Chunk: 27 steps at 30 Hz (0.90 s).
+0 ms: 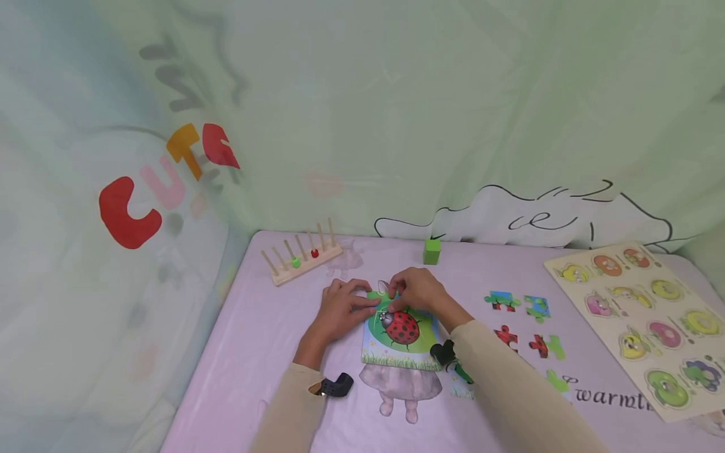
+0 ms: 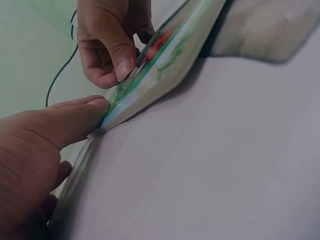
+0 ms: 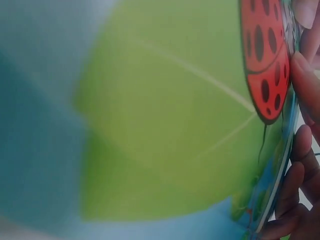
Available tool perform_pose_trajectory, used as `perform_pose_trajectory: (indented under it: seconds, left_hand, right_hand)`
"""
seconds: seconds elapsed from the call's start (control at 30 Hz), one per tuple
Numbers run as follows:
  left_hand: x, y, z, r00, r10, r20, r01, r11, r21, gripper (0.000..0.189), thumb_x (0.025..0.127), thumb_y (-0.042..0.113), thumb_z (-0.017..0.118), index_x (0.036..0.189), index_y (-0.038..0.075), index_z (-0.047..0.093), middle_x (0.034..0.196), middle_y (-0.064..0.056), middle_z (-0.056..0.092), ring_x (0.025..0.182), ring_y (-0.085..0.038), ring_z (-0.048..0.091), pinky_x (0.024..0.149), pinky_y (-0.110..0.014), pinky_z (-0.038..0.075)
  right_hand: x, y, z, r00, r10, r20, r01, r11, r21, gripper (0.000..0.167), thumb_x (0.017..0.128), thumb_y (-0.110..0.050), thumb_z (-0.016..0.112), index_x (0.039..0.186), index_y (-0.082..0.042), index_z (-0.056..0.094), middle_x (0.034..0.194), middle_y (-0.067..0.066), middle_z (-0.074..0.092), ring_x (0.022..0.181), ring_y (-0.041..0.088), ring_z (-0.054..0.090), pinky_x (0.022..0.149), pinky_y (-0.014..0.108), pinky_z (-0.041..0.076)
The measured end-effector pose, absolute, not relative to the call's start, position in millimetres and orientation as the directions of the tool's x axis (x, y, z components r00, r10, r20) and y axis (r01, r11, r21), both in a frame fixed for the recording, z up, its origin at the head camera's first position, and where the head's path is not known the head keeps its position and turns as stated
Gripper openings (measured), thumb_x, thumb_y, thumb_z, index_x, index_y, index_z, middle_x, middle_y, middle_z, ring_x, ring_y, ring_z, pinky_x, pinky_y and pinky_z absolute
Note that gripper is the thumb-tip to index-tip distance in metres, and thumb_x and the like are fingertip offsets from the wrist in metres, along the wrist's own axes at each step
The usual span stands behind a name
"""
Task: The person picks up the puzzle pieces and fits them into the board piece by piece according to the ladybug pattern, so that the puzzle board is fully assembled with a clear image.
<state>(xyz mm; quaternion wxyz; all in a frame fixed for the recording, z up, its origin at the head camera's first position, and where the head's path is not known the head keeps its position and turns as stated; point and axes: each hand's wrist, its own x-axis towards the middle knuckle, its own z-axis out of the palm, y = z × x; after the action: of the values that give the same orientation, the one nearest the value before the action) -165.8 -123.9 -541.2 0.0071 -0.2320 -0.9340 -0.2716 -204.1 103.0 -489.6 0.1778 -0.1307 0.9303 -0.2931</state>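
A square ladybug puzzle board (image 1: pixel 403 352) lies on the table in front of me, printed with a red spotted ladybug on a green leaf. My left hand (image 1: pixel 342 306) grips its upper left corner, and in the left wrist view the thumb lies over the picture side. At the upper edge, near the ladybug's head, my right hand (image 1: pixel 420 290) has curled fingers. Thumb and forefinger of that hand (image 2: pixel 112 47) pinch at a thin shiny edge on the board; what lies between the tips is mostly hidden. Close up, the right wrist view shows fingers (image 3: pixel 304 82) along the board's edge.
Several loose puzzle pieces (image 1: pixel 503 301) lie right of the board, some partly behind my right sleeve. A wooden peg stand (image 1: pixel 308 263) with a green and a red bead is at the back left. A green block (image 1: pixel 432 251) stands behind; a fruit board (image 1: pixel 637 314) lies far right.
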Motion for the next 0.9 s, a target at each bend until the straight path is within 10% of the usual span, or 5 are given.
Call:
perform_pose_trajectory:
  seconds: [0.9]
  left_hand:
    - [-164.6,-121.5,-541.3,-0.899,0.418,0.135,0.425,0.751,0.506,0.030,0.092,0.046,0.073,0.121,0.038,0.075,0.133,0.011,0.061,0.106,-0.017,0.045,0.093,-0.045,0.035]
  right_hand:
    - [-207.1,98.3,-484.5,-0.910,-0.192,-0.367,0.046,0.833,-0.551,0.022,0.076,-0.030,0.091,0.074,-0.017,0.073,0.075,-0.004,0.068,0.077,0.018,0.058,0.065,0.033,0.039]
